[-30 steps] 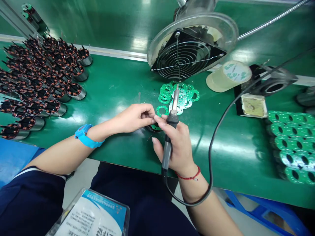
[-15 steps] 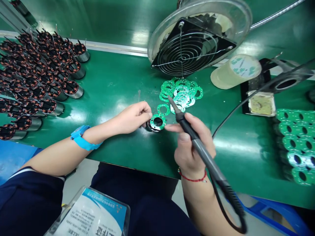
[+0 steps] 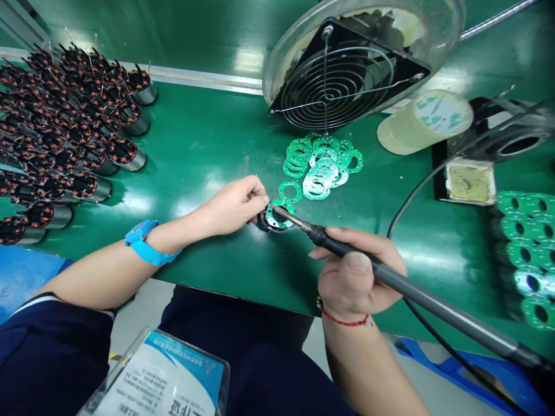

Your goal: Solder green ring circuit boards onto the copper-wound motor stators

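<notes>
In my right hand (image 3: 359,271) is a soldering iron (image 3: 390,277), gripped like a pen with its tip pointing left. The tip lies over a green ring-shaped circuit board (image 3: 284,221), near its upper left edge; whether it touches cannot be made out. That board sits on top of a motor stator (image 3: 262,222), mostly hidden beneath it. My left hand (image 3: 238,208) is closed, thumb and forefinger pinched at the stator's left side; what lies between the fingertips is hidden. Just behind the stator rests another ring board (image 3: 290,191).
Loose ring boards (image 3: 321,164) are heaped below a fan with a wire guard (image 3: 332,98). Rows of wound stators (image 3: 87,138) stand at left. At right are a pale cylinder (image 3: 420,124), a soldering sponge tray (image 3: 470,182) and board-topped stators (image 3: 531,254). The iron's cable (image 3: 416,190) crosses the right side.
My right hand has swung the soldering iron down and left, bringing its tip from above the board heap to the board on the stator. My left hand has stayed in place.
</notes>
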A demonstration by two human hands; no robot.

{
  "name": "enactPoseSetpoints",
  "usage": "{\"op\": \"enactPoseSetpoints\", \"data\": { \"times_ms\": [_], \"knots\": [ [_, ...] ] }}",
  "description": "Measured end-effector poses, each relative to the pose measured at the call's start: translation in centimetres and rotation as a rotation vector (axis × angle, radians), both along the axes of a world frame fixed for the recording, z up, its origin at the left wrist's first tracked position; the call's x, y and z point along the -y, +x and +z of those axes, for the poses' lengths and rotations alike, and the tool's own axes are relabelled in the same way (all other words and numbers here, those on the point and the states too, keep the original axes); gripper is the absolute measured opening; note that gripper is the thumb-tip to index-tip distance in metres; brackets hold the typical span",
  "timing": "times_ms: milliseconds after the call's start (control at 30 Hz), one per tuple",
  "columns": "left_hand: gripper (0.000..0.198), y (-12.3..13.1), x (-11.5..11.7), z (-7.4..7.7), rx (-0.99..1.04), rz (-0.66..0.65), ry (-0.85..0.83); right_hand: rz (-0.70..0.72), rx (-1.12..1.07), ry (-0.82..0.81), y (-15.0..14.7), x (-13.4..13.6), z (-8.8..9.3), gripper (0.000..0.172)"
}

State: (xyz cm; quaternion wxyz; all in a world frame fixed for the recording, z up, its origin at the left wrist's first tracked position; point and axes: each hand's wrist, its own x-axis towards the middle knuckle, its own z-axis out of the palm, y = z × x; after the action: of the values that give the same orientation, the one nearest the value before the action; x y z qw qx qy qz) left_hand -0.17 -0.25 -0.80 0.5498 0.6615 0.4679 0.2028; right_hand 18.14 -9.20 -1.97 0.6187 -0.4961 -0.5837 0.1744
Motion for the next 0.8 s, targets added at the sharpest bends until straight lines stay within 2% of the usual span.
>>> {"op": "enactPoseSetpoints", "data": {
  "times_ms": [267,333,400,533,633,700,800],
  "knots": [
    [0.009,0.0,-0.1,-0.1,0.002,0.001,0.005,0.018,0.014,0.069,0.0,0.0,-0.2,0.021],
    [0.008,0.0,-0.1,-0.1,0.001,0.0,0.002,0.011,0.031,0.086,-0.1,-0.1,-0.2,0.027],
    [0.008,0.1,-0.1,0.0,-0.011,-0.003,0.001,0.025,0.072,0.036,-0.3,-0.4,-0.2,0.036],
    [0.009,0.3,-0.2,0.0,-0.028,-0.004,0.008,0.214,0.357,-0.14,-0.5,-1.3,-0.2,0.05],
    [0.01,0.1,-0.2,0.2,-0.049,-0.003,0.034,0.332,0.525,-0.192,-0.6,-1.9,-0.3,0.058],
    [0.012,-0.3,-0.1,0.6,-0.079,-0.032,0.052,0.306,0.524,-0.199,-0.5,-2.0,-0.4,0.058],
    [0.016,-1.0,0.1,1.5,-0.135,-0.192,0.077,0.201,0.462,-0.198,-0.3,-2.0,-0.8,0.06]
  ]
}}
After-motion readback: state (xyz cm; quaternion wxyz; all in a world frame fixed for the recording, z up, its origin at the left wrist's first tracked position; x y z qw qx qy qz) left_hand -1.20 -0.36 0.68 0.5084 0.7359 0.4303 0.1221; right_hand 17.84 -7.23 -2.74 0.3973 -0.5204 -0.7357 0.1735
